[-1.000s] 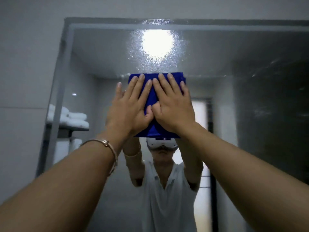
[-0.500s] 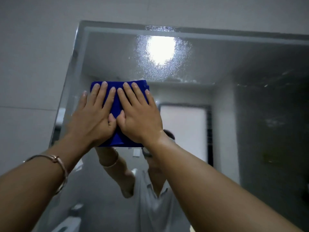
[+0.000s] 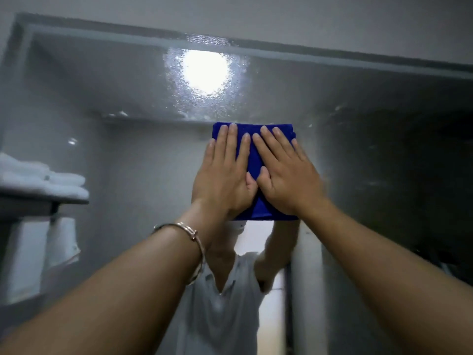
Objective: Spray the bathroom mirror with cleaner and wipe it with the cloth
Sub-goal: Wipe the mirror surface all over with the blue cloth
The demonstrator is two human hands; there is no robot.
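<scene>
both hands flat on a folded blue cloth (image 3: pixel 253 160), pressing it against the mirror (image 3: pixel 133 149) just right of frame centre. left hand (image 3: pixel 222 180) fingers straight and close together, spread over the cloth's left half; right hand (image 3: pixel 288 179) fingers straight, slightly fanned over the right half; thumbs touch in the middle. bracelet (image 3: pixel 190 239) on left wrist. wet droplet patch (image 3: pixel 204 73) around a light reflection sits above the cloth, upper centre. reflected white towels (image 3: pixel 43 180) on a shelf at left edge. spray cleaner not visible.
</scene>
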